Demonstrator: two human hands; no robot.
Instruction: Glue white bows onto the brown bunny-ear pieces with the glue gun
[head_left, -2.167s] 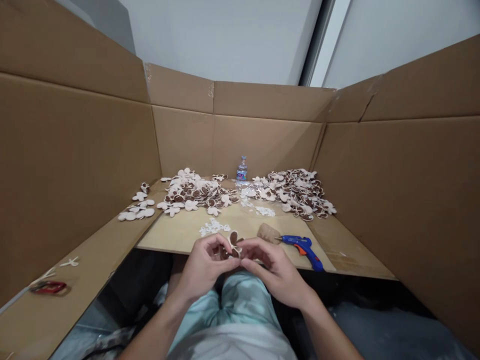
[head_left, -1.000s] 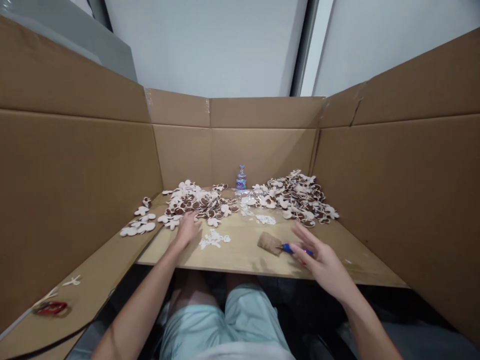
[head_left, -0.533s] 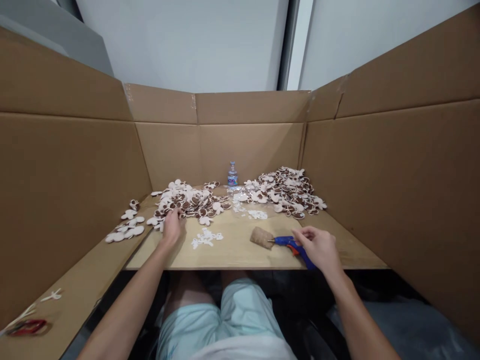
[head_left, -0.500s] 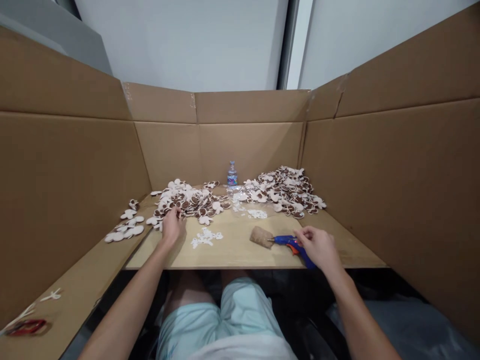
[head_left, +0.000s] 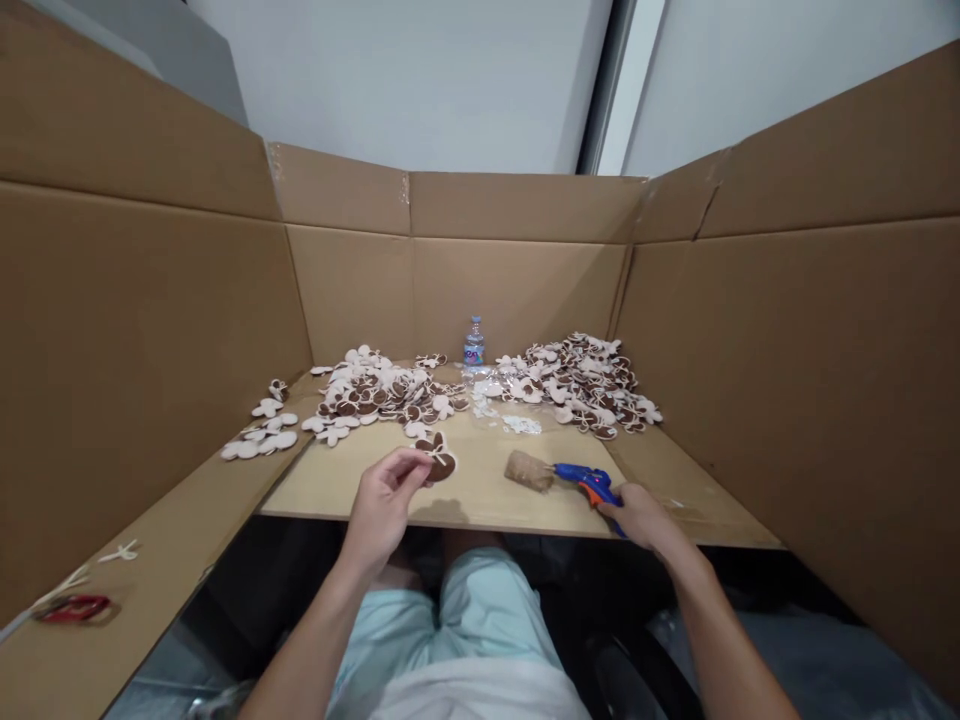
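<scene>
My left hand [head_left: 381,500] is closed, pinching a brown felt bunny-shaped cutout [head_left: 442,466] with a pale edge and a cream bow. The cutout hangs a little above the board, and its shadow falls below. On the right, my right hand [head_left: 645,515] is wrapped around the handle of a blue glue gun [head_left: 581,474] with an orange trigger. The gun's nozzle points left, at a brown wrapped block [head_left: 529,470] lying on the board. Beyond my left hand lies a heap of brown and white cutouts [head_left: 375,390].
A second heap of cutouts [head_left: 589,385] rises at the back right. Between the heaps stand a water bottle [head_left: 474,345] and small white pieces [head_left: 521,425] on clear plastic. Cardboard walls [head_left: 517,280] enclose the board. Red-handled scissors [head_left: 79,608] lie at the far left.
My left hand has come from the left heap toward the middle, bringing a bunny cutout. My right hand has lowered from above the glue gun and taken its handle.
</scene>
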